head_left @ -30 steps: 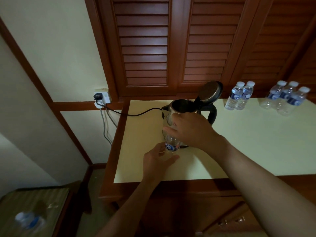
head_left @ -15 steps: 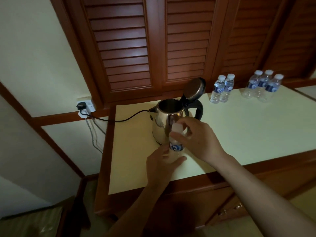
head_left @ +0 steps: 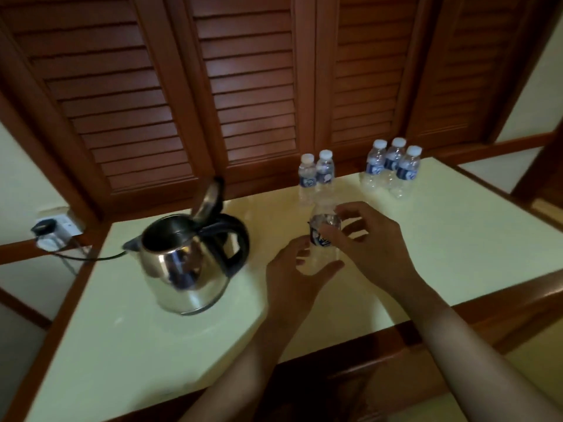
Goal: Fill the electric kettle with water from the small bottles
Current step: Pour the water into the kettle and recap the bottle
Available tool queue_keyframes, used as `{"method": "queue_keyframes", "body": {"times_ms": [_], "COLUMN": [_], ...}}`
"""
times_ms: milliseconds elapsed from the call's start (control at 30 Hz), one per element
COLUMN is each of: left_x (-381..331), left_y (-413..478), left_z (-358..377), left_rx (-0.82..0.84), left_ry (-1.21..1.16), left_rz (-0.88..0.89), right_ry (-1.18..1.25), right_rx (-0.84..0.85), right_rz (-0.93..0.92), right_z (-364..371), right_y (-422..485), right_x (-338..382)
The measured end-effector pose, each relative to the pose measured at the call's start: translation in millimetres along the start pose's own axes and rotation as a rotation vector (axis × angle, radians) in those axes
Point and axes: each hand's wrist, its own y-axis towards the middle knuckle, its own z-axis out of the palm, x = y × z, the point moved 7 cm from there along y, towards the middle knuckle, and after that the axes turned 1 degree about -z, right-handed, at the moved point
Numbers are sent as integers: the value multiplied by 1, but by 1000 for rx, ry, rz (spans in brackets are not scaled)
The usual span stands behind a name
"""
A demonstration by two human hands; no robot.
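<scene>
Right, L hand (head_left: 292, 271) gripped the small bottle (head_left: 323, 239) low down, R hand (head_left: 370, 248) pinched it near the top. Bottle was upright over the table (head_left: 457, 254), right of the electric kettle (head_left: 182, 269) w/ lid (head_left: 210, 197) standing open.

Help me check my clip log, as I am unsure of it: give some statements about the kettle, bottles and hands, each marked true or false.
1. The kettle has its lid standing open. True.
2. The held bottle is tipped over the kettle's mouth. False: it is held roughly upright to the right of the kettle, apart from it.
3. Behind it on the table, a pair of bottles and a trio of bottles stand capped. True.
4. Only the right hand has a grip on the held bottle. False: the left hand holds its lower part too.
</scene>
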Motion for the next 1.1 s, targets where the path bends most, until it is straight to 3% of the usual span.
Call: {"method": "queue_keyframes", "body": {"times_ms": [200,433,900,1100], "left_x": [-29,-17,15,28], "left_y": [25,51,149,168], "left_z": [88,166,243,261], "left_rx": [42,133,170,273], "left_ry": [-17,-99,-144,-164], "left_rz": [9,-74,-140,-157], "right_ry": [47,76,3,-4], "right_rx": [15,10,-92,-174], "right_rz": [19,105,187,337], "right_z": [-67,-102,-96,-88], "right_y": [46,69,130,125], "right_x": [-66,-136,-224,-252]}}
